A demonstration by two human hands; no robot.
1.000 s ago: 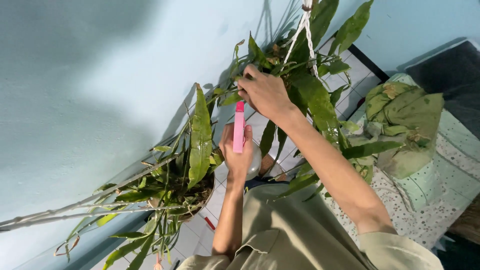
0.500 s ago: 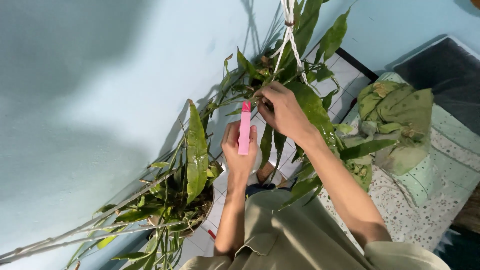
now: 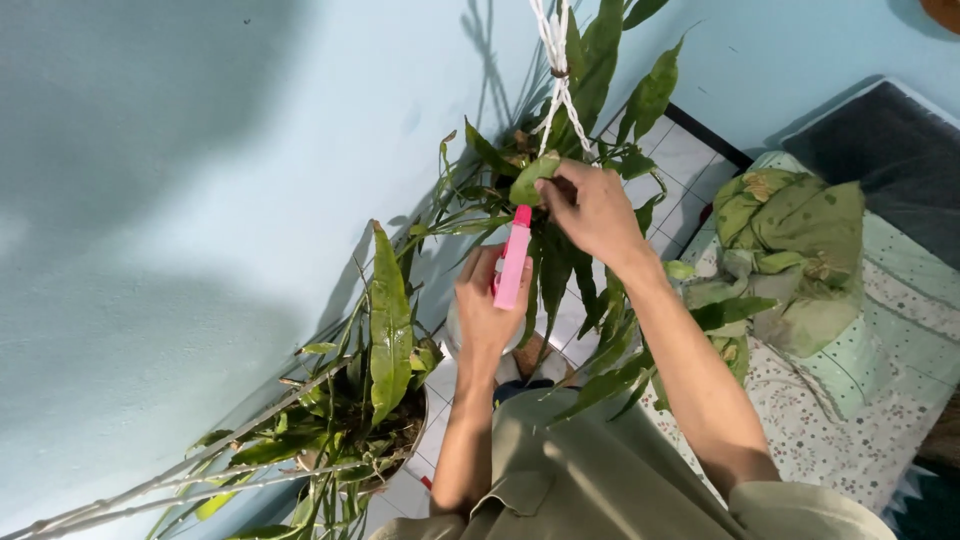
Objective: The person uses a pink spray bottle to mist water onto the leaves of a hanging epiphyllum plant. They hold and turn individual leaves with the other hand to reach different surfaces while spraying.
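We judged it best that our right hand [image 3: 592, 208] kept its pinch on the leaf [image 3: 533, 177], turning it steady, while our left hand [image 3: 487, 305], wrapped around the pink spray bottle [image 3: 513, 262], aimed close.

No labels, signs or screens are seen; a slim pink spray bottle [image 3: 512, 262], possibly unlabelled, is gripped.

Crumpled green cloth [image 3: 795, 240]; patterned mattress [image 3: 850, 400]; tiled floor [image 3: 690, 160].
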